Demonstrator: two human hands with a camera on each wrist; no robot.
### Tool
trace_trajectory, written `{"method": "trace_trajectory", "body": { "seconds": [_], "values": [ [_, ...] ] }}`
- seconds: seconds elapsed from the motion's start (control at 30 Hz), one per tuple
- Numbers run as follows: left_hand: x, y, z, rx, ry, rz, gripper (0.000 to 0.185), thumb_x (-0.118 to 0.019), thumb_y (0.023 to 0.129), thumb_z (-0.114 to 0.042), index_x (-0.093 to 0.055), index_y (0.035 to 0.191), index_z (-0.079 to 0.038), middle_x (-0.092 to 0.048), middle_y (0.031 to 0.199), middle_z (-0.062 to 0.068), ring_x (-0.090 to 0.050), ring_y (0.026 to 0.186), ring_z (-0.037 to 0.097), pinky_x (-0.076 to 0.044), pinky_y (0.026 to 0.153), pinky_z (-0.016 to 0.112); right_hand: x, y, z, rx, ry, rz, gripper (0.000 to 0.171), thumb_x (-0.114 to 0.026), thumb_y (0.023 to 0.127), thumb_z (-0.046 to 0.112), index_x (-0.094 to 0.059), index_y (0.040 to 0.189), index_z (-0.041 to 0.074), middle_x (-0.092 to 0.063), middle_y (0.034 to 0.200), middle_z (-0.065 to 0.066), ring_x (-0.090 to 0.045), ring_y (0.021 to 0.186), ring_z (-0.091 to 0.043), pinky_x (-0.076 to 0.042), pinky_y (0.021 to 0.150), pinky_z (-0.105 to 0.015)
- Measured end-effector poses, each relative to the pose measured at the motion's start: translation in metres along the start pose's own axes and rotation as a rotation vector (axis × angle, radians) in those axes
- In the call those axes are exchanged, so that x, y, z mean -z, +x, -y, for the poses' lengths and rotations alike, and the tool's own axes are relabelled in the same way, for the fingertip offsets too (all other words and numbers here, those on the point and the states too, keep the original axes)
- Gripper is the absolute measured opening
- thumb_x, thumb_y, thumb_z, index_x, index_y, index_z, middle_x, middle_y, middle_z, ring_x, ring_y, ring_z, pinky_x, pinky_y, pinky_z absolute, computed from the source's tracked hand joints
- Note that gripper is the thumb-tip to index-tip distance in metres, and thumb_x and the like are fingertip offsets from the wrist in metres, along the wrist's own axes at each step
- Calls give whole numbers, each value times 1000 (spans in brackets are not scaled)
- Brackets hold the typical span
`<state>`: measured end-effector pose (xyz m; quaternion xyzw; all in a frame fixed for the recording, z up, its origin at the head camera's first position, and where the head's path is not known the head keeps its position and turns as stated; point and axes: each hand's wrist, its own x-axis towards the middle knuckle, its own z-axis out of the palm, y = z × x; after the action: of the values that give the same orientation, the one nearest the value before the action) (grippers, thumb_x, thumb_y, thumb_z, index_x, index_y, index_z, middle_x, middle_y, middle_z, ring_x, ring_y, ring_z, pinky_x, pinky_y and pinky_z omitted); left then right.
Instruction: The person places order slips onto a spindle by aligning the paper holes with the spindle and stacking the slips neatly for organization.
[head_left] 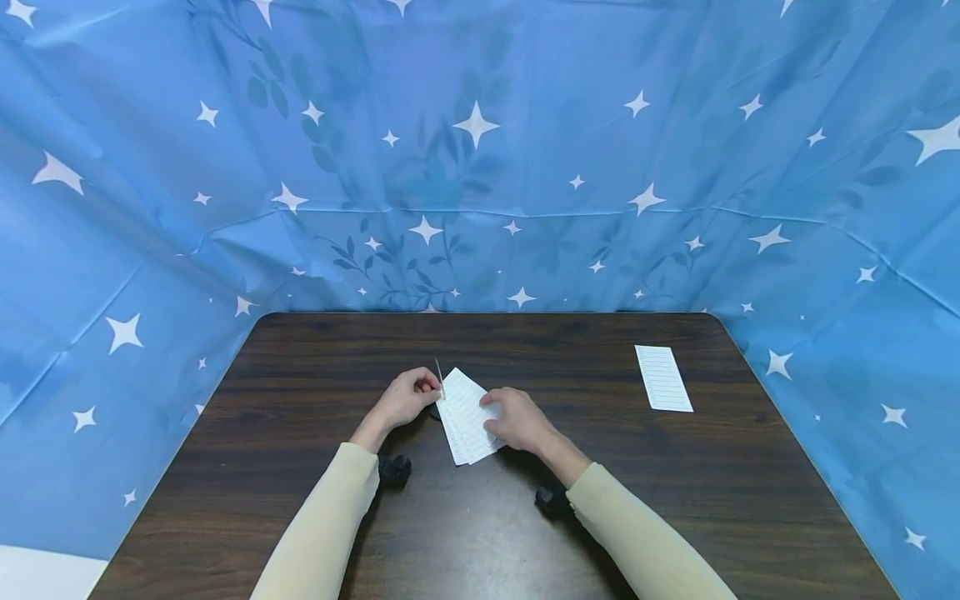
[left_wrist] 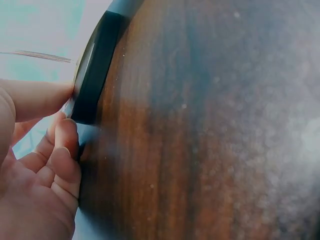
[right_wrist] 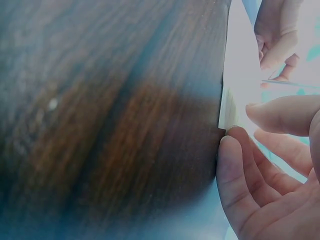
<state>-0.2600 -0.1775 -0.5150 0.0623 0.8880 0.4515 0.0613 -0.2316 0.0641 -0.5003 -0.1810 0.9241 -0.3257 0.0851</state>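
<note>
Pinching a thin rod (head_left: 439, 377) between thumb and curled fingers, at the left hand (head_left: 405, 398); narrow, straight, pointing away from the body; cannot tell its material. Just beside the thumb in the left wrist view, a dark form (left_wrist: 95, 70), hard to identify. At the right hand (head_left: 517, 419), fingers gently curved and parted from the thumb, touching the right side of the fanned sheets (head_left: 462, 417) without any plain grip.

Between both hands, near the middle of the counter (head_left: 465, 550): narrow white paper with pale ruled lines, at least two pieces, overlapping, turned slightly against each other, lower corners apart. Well apart toward the far right corner, lying flat, one loose sheet (head_left: 664, 379), equally white and lined. In all, one rod, two hands.

Forearms slanting toward each other from the near side, in two cream sleeves (head_left: 315, 525), with one black device (head_left: 395, 472) at each wrist. Beneath, dark wood grain; behind, blue cloth (head_left: 480, 175) with white four-pointed stars and leaf prints.
</note>
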Motion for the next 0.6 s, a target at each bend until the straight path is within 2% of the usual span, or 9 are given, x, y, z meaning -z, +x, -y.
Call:
{"method": "trace_trajectory", "body": {
  "seconds": [0.23,0.4,0.6],
  "values": [
    [1,0,2,1,20,14,6,-71,94,-11,-71,100,-10,-59,89,5,-53,77,20,-43,70,33,0,0,-1,15,-7,-7,32,-76,86,7,-71,118,2,-65,125,-18,-60,110,-30,-49,95,-47],
    [2,-1,0,8,23,13,8,-72,94,-11,-71,101,-9,-58,90,5,-52,77,20,-43,71,33,3,-2,-2,-5,-3,-3,31,-75,89,8,-70,120,3,-63,130,-18,-59,116,-30,-48,98,-47],
    [-1,-2,-3,7,14,0,8,-72,93,-10,-71,101,-8,-57,90,5,-51,76,20,-42,71,33,11,-8,-10,-2,15,-17,31,-73,90,8,-70,121,4,-64,127,-16,-61,111,-27,-50,92,-45]
  ]
}}
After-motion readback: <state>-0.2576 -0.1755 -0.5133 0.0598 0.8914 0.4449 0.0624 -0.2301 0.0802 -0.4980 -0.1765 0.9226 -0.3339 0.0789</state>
